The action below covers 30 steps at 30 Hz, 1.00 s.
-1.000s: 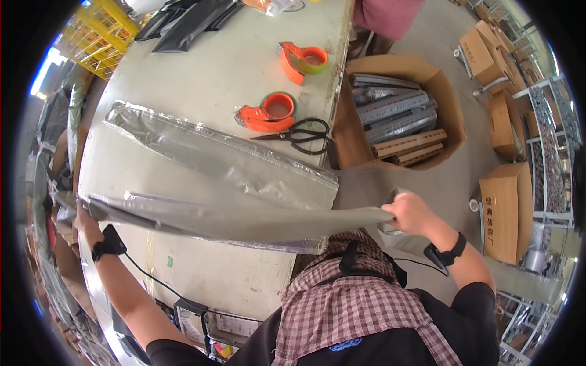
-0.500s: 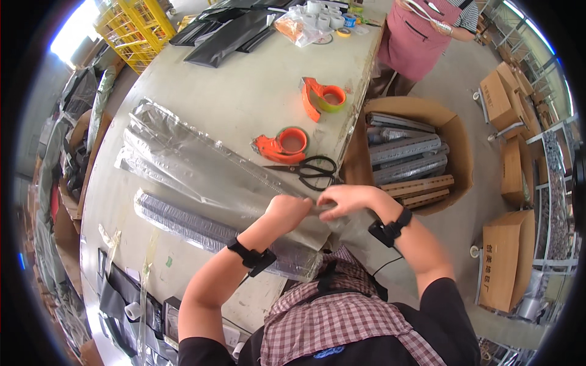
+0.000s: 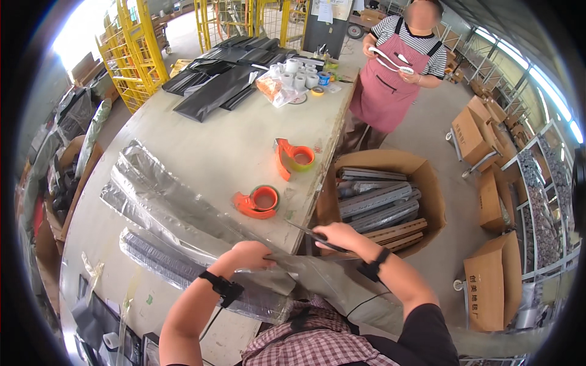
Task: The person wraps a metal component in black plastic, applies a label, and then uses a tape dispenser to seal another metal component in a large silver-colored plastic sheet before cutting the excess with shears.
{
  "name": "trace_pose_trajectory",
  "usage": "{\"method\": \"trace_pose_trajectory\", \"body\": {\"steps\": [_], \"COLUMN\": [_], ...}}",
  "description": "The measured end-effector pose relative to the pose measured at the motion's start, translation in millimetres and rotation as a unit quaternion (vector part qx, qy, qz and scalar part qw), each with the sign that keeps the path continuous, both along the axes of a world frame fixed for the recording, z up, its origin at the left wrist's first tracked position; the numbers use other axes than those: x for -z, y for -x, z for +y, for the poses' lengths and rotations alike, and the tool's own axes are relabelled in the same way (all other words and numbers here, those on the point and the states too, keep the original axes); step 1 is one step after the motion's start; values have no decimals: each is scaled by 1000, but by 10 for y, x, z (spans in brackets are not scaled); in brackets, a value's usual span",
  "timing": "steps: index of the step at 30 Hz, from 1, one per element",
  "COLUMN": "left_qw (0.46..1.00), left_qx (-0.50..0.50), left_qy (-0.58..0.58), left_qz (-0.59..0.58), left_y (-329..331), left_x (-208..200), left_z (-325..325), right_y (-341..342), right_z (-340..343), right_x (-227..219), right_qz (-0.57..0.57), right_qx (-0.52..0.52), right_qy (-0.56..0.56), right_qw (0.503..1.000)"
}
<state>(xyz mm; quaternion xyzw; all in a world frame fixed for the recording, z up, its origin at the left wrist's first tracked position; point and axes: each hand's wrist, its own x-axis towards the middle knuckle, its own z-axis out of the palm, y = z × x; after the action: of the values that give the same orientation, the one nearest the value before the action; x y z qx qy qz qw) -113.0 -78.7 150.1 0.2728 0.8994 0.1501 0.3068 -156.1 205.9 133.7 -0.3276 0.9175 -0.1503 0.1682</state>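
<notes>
My left hand [image 3: 251,254] is closed on the edge of a long grey translucent plastic film [image 3: 183,201], which lies slantwise over the table. Past that hand the film runs on to the right, across the front of my body and off the table edge. My right hand [image 3: 339,236] grips black-handled scissors [image 3: 320,238] just above the film, with the blades pointing left toward the table edge. Nearer to me lies a long grey bundle [image 3: 165,259] wrapped in clear plastic, partly under the film and my left forearm.
Two orange tape dispensers [image 3: 256,202] stand on the table [image 3: 226,137]. Farther back are black plastic sheets [image 3: 213,97] and white tape rolls [image 3: 299,76]. At right, an open carton [image 3: 430,183] holds several wrapped bundles. Beyond it stands a person in a pink apron [image 3: 390,82].
My right hand has let go of the film and picked up the scissors from the table. The film now stretches off to the right. The view has tilted up.
</notes>
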Motion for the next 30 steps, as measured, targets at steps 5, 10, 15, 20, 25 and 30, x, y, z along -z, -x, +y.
{"method": "trace_pose_trajectory", "body": {"steps": [5,10,15,20,25,30], "left_qw": [997,989,980,967,897,733], "left_qx": [-64,-114,-172,-227,-322,-308], "left_qy": [-24,-93,-85,-62,-241,-359], "left_qz": [-32,-27,-55,-98,-183,-489], "left_y": [455,877,928,724,427,408], "left_x": [-75,-261,-427,-561,-580,-172], "left_z": [30,298,518,561,548,193], "right_y": [-878,-1402,-1326,-1207,-1194,-1239], "right_z": [207,-46,-286,-484,-508,-523], "right_x": [-666,-436,-189,-258,-199,-220], "right_qz": [-494,-671,-618,-560,-515,-319], "right_qx": [118,164,209,249,249,142], "right_qy": [327,481,451,516,538,539], "right_qw": [797,539,609,599,618,766]}}
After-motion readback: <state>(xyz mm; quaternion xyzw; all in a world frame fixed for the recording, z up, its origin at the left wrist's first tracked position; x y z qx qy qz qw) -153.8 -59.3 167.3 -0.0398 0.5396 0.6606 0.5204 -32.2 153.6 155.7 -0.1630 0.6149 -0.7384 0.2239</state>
